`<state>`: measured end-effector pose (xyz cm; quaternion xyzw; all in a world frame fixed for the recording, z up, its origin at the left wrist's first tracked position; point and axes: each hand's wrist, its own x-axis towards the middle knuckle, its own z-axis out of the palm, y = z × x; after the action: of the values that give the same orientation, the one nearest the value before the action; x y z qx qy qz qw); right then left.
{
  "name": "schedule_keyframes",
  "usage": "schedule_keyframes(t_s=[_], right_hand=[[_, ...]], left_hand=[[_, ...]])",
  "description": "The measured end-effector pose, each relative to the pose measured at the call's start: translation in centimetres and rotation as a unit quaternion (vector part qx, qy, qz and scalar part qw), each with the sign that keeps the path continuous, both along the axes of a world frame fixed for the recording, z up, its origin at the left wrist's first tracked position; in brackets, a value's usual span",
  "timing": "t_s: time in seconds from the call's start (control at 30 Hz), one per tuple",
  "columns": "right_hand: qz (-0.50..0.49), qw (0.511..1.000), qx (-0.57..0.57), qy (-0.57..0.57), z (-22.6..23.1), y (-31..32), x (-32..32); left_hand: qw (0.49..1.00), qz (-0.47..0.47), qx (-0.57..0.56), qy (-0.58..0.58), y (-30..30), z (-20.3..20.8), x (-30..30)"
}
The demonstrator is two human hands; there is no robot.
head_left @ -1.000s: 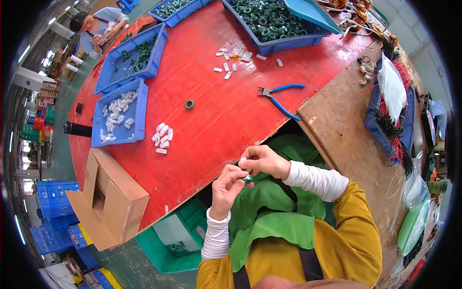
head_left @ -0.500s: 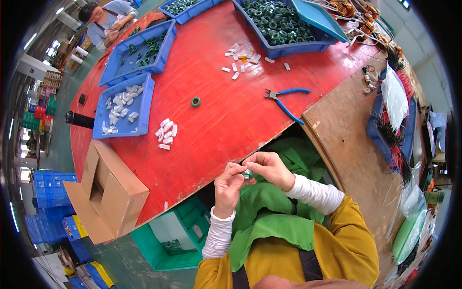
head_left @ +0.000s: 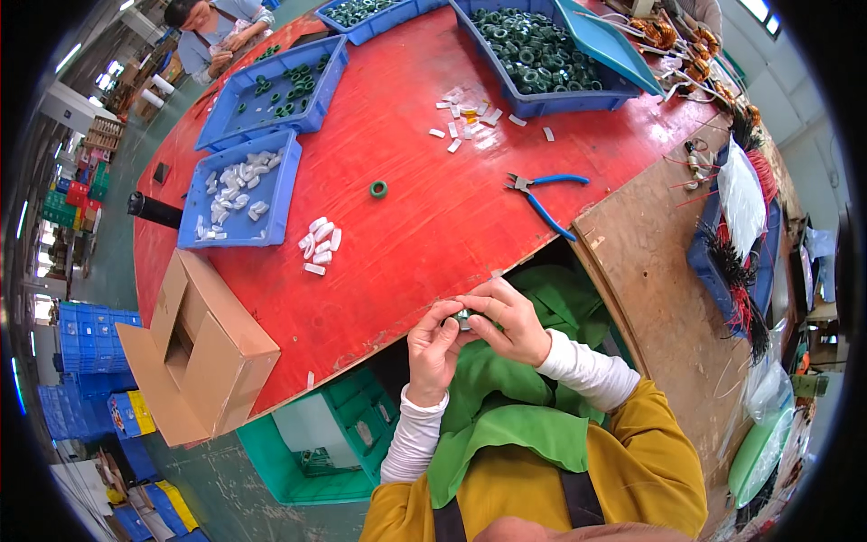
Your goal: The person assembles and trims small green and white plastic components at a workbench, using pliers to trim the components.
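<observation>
Head view: right hand (head_left: pixel 513 327) has closed in beside left hand (head_left: pixel 433 354); fingers of both pinch small green piece (head_left: pixel 464 319), seemingly now steadied two-handed.

The head-worn camera (a wide fisheye) looks down from close above the red table (head_left: pixel 442 221).

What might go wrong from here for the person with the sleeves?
The green piece is small and sits at the fingertips of the left hand and right hand, so it might slip and fall onto the green cloth below.

The pliers lie with one handle by the edge of the table; a bump from the right arm might knock them off.

The white pieces are heaped loose, so a brush might scatter them.
</observation>
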<state>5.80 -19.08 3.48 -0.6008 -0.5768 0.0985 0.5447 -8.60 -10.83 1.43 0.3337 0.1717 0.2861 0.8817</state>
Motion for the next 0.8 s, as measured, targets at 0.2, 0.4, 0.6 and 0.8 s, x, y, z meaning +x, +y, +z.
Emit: schedule_keyframes(t_s=[0.2, 0.4, 0.6, 0.8], right_hand=[[-0.005, 0.998, -0.014, 0.053, -0.2, 0.0, -0.1], [-0.006, 0.992, -0.046, 0.119, -0.6, -0.1, -0.4], [-0.021, 0.99, -0.063, 0.122, -0.4, -0.2, 0.2], [-0.017, 0.997, 0.043, -0.056, 0.5, 0.2, 1.0]], left_hand=[[1.0, 0.005, 0.019, -0.001, -0.2, 0.0, 0.2], [1.0, 0.015, 0.002, 0.0, -0.4, 0.1, 0.4], [1.0, 0.026, -0.009, 0.009, -0.3, -0.2, 0.6], [0.997, 0.042, -0.053, 0.025, -0.4, 0.1, 0.9]])
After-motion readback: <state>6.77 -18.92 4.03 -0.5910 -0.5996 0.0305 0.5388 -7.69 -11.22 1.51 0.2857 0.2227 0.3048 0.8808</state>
